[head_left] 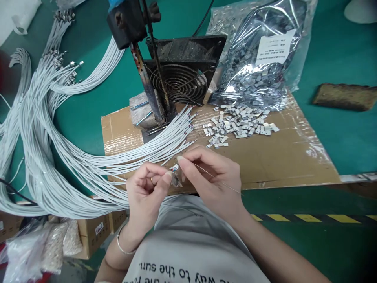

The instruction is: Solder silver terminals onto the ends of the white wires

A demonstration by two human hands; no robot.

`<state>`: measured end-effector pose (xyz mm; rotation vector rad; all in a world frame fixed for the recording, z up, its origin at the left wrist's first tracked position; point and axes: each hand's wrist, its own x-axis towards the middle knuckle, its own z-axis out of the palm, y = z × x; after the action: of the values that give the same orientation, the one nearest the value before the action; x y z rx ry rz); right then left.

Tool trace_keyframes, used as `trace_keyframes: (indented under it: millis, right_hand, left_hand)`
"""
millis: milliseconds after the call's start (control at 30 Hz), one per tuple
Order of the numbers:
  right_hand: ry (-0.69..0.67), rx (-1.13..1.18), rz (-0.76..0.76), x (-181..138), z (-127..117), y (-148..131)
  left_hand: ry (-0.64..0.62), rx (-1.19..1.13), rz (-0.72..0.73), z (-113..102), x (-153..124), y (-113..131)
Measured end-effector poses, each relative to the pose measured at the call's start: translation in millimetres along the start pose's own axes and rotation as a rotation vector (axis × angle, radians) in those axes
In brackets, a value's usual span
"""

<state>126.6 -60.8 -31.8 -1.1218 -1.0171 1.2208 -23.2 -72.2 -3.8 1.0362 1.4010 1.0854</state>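
My left hand (146,192) is curled, thumb and forefinger pinching the end of a white cable (173,168) near the table's front edge. My right hand (212,179) meets it from the right, fingers pinched on a small metal piece (176,180) at the cable tip, with a thin wire (218,179) lying across the fingers. A bundle of white cables (88,157) sweeps from the left onto a cardboard sheet (279,157). Loose small metal pieces (238,124) lie scattered on the cardboard, beyond my right hand.
A soldering iron on a stand (147,82) and a black fan (182,74) stand behind the cardboard. A plastic bag of metal pieces (259,59) lies at the back right. A brown pad (344,96) rests on the green table. Boxes and bags (53,243) sit below left.
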Motion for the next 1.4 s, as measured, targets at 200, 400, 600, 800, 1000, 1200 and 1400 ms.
trace_keyframes:
  millis: [200, 400, 600, 800, 1000, 1200, 1400]
  right_hand:
    - [0.033, -0.082, -0.146, 0.1, -0.7, 1.8]
    - [0.043, -0.126, -0.149, -0.8, -0.9, 0.9]
    - [0.046, -0.115, -0.147, -1.7, -0.9, 1.2]
    - [0.032, -0.137, -0.151, -2.2, -1.7, 2.6]
    - [0.038, -0.126, -0.144, -2.4, -2.0, 1.8]
    - [0.028, -0.126, -0.139, -1.7, -3.1, 3.3]
    - [0.034, -0.124, -0.121, -1.8, -2.4, 3.1]
  left_hand:
    - [-0.016, -0.007, 0.024, -0.2, 0.9, -0.4]
    - [-0.009, 0.008, 0.025, 0.3, 1.5, 0.3]
    - [0.004, 0.042, 0.036, 0.6, 1.2, 1.3]
    - [0.017, 0.061, 0.052, 1.3, 1.9, 1.0]
    - [0.002, 0.049, 0.050, 1.0, 2.6, -1.0]
    - [0.007, 0.076, 0.033, 2.3, 2.7, 1.2]
    - [-0.006, 0.049, 0.026, 1.7, 1.7, 0.7]
